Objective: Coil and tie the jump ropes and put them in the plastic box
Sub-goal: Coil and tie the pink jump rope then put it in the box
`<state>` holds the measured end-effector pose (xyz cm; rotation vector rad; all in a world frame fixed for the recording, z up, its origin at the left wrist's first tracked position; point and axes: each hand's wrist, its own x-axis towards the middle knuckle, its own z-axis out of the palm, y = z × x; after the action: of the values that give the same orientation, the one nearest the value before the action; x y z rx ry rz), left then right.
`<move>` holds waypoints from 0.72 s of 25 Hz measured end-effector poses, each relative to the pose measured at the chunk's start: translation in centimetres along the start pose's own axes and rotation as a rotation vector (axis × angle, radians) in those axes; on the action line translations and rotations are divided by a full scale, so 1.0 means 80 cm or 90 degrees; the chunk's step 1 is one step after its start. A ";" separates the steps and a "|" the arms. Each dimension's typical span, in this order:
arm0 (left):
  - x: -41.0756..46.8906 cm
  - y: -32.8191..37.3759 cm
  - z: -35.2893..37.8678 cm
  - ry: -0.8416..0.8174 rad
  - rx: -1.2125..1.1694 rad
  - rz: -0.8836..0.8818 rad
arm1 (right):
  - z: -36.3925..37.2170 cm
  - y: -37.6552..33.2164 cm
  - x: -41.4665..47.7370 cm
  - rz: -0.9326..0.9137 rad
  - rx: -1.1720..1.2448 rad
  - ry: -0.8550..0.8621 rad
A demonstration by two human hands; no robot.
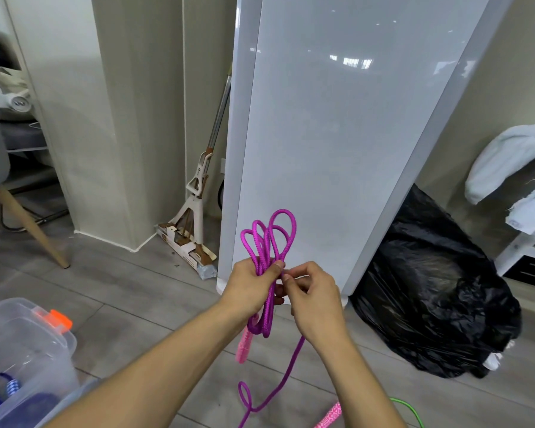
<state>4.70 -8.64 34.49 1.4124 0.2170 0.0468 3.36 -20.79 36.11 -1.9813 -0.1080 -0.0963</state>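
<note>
Left hand (250, 287) closed around the middle of the purple jump rope (267, 251) coil, thumb pressed across the strands. Right hand (314, 299) just beside it, thumb and forefinger pinched together on the rope's free run right at the bundle.

Several loops fanned above the left fist, shorter loops hanging below. One pink handle (244, 344) dangling under the left wrist. Free tail dropping from under the right hand, curling once near the floor; second pink handle (329, 417) lying at the bottom edge of view.

Step in hand, by judgement: coiling about done, tying just begun. Considerable tail left loose.

Next move likely calls for: wrapping the tail around the waist of the bundle, keeping the left-hand squeeze firm so loops don't slip, then tucking the end through a loop and pulling snug.

Clear plastic box (28, 344) with orange latch on the wooden floor (130, 282), lower left, well apart from the hands; blue rope (0, 387) already inside. Green rope (410, 409) on the floor at lower right, not yet coiled as far as visible.

Behind: white cabinet panel (337, 134), mop (198, 193), black rubbish bag (430, 288).
</note>
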 end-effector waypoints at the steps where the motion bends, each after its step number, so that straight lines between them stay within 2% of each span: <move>1: -0.002 0.001 0.001 -0.011 0.009 0.001 | -0.001 0.001 0.000 0.002 0.006 0.002; 6: 0.001 0.010 -0.006 0.029 0.022 0.024 | -0.008 0.000 0.002 -0.016 -0.033 -0.071; 11: 0.024 0.024 -0.025 0.115 -0.306 -0.057 | -0.023 0.012 0.010 0.010 -0.089 -0.221; 14: 0.038 0.028 -0.043 0.134 -0.414 -0.073 | -0.036 0.015 0.008 0.057 -0.058 -0.357; 16: 0.047 0.029 -0.054 0.154 -0.397 -0.057 | -0.049 0.019 0.007 0.095 -0.096 -0.417; 18: 0.054 0.029 -0.068 0.202 -0.302 0.002 | -0.064 0.028 0.010 0.140 -0.164 -0.422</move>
<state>8.19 -2.30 35.45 0.9263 0.4351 0.3076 4.36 -26.32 36.23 -2.1957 -0.3146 0.7252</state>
